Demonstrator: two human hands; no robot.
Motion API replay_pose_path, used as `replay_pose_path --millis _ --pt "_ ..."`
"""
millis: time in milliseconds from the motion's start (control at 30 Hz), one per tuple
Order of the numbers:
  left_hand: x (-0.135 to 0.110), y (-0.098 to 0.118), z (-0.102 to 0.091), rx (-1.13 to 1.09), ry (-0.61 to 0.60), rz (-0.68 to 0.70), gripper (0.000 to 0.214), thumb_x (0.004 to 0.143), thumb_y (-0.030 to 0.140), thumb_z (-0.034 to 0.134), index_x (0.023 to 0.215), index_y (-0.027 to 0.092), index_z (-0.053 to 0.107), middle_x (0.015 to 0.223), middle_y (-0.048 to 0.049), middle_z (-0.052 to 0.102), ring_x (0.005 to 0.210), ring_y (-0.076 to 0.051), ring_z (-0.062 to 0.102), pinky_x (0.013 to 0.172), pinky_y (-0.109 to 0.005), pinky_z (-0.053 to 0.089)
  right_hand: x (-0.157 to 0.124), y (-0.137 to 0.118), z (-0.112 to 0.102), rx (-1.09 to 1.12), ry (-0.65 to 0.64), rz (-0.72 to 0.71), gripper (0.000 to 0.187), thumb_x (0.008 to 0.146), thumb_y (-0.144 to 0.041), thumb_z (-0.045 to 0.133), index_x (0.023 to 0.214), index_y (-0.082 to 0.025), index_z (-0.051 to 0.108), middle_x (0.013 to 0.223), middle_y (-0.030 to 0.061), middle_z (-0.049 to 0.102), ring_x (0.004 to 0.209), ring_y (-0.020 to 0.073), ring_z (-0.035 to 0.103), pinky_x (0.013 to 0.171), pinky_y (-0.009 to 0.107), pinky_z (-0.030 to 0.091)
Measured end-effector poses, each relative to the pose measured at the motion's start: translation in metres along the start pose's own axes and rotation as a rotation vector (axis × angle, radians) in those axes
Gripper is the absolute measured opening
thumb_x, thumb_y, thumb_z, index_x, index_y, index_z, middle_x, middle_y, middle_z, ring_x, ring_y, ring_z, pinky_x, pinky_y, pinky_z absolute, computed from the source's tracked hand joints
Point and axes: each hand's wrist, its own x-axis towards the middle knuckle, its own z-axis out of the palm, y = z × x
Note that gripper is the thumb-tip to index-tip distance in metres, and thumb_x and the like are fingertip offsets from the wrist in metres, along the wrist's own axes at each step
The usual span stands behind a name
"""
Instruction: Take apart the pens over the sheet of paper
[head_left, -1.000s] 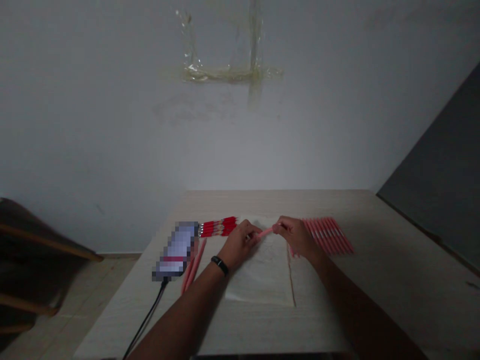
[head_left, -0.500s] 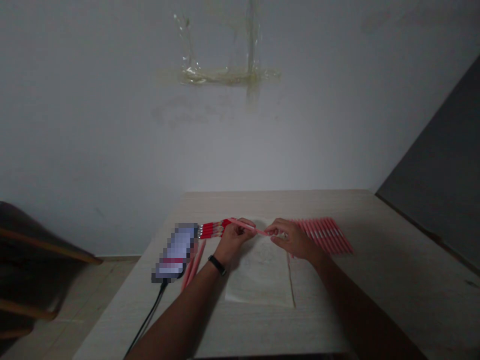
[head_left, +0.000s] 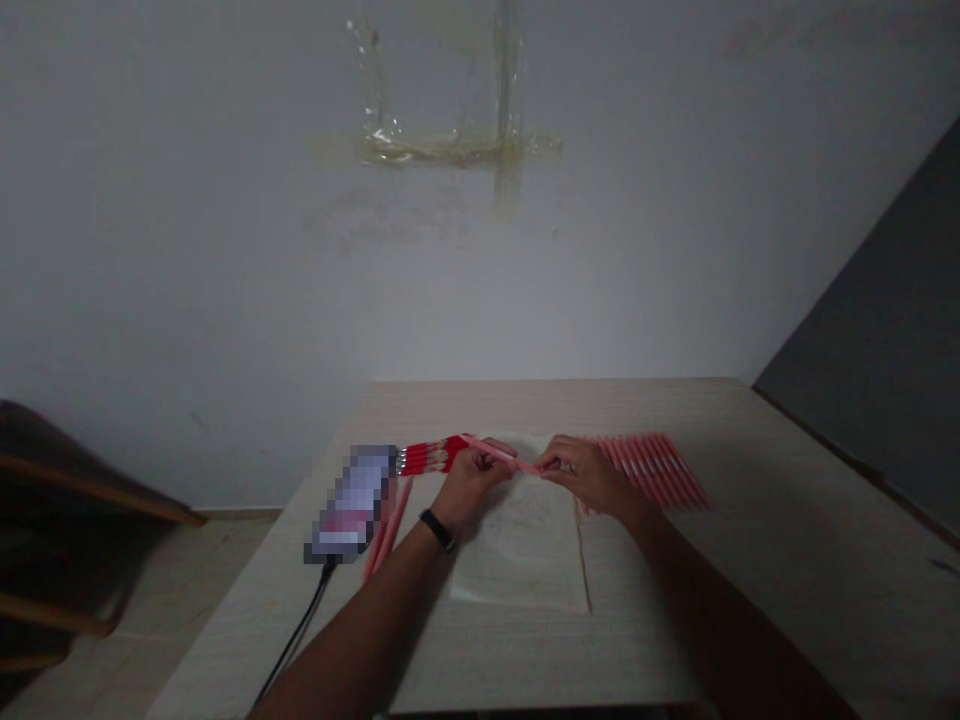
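Above a pale sheet (head_left: 517, 575), a slim pink pen (head_left: 486, 446) slants between my hands. My left hand (head_left: 474, 480), with a dark band at the wrist, is closed around its middle. My right hand (head_left: 585, 470) pinches the pen's right end between thumb and fingers. Whether that end is a separate part is too small to tell. Just left of my left hand lies a group of red pieces with pale and silvery parts (head_left: 427, 458). Beyond my right hand several pink pens (head_left: 656, 470) lie side by side in a slanted row, partly covered by that hand.
A phone-like device (head_left: 352, 500), blurred out, lies at the left with a black cable (head_left: 304, 620) running off the near edge. Pink tubes (head_left: 390, 530) lie between it and my left forearm. A wall with old tape (head_left: 442, 152) rises behind the table (head_left: 547, 400).
The fingers of my right hand, parted before, have closed onto the pen's right end. My left hand has barely moved and still grips the pen.
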Motion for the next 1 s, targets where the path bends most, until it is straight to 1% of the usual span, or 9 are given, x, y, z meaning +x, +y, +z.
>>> replay_pose_path --millis 167,400,533,733,867,1000 --pt "0.0003 0.0039 -0.0009 0.02 0.004 0.018 0.027 0.07 0.032 0.081 0.085 0.012 0.07 0.072 -0.002 0.067 0.066 -0.012 0.056 0.062 -0.023 0.042 -0.0006 -0.0011 -0.0002 0.0 -0.004 -0.009 0.012 0.093 -0.03 0.065 0.096 -0.021 0.073 0.088 0.0043 0.067 0.083 0.017 0.064 0.075 0.029 0.048" --pt "0.0005 -0.0002 -0.0008 0.03 -0.04 0.026 0.028 0.071 0.033 0.081 0.085 0.012 0.07 0.07 -0.0012 0.065 0.064 -0.011 0.055 0.06 -0.023 0.041 -0.0003 -0.001 0.0007 -0.019 -0.034 -0.004 0.011 0.092 -0.029 0.067 0.094 -0.02 0.072 0.087 0.0039 0.068 0.083 0.0171 0.064 0.078 0.03 0.048" --pt "0.001 -0.0011 -0.002 0.038 -0.05 0.039 0.027 0.073 0.033 0.08 0.088 0.012 0.07 0.073 -0.0017 0.065 0.066 -0.011 0.055 0.061 -0.023 0.041 -0.0004 -0.0005 0.0017 0.005 -0.044 0.008 0.011 0.092 -0.028 0.066 0.096 -0.02 0.072 0.09 0.0044 0.069 0.085 0.0174 0.065 0.079 0.029 0.049" --pt "0.0024 -0.001 -0.0037 0.045 -0.023 0.069 0.023 0.073 0.03 0.078 0.085 0.012 0.069 0.074 -0.002 0.066 0.069 -0.013 0.057 0.064 -0.024 0.043 -0.0007 0.0019 0.0007 -0.01 -0.06 0.015 0.014 0.092 -0.024 0.066 0.103 -0.02 0.072 0.09 0.0043 0.068 0.085 0.0171 0.064 0.079 0.029 0.049" --pt "0.0024 -0.0003 -0.0035 0.052 -0.021 0.059 0.02 0.071 0.025 0.077 0.086 0.013 0.069 0.073 -0.0017 0.066 0.068 -0.013 0.057 0.063 -0.024 0.044 -0.0006 0.0026 0.001 0.015 -0.06 0.01 0.014 0.091 -0.024 0.066 0.103 -0.021 0.073 0.091 0.0042 0.067 0.085 0.0172 0.064 0.078 0.029 0.049" --pt "0.0029 -0.0005 -0.0043 0.056 -0.015 0.05 0.021 0.071 0.025 0.078 0.086 0.013 0.069 0.074 -0.0016 0.066 0.067 -0.013 0.057 0.063 -0.024 0.044 -0.0008 0.0021 0.0021 0.003 -0.044 0.007 0.013 0.091 -0.024 0.066 0.102 -0.021 0.073 0.089 0.0037 0.068 0.084 0.0173 0.064 0.078 0.03 0.049"
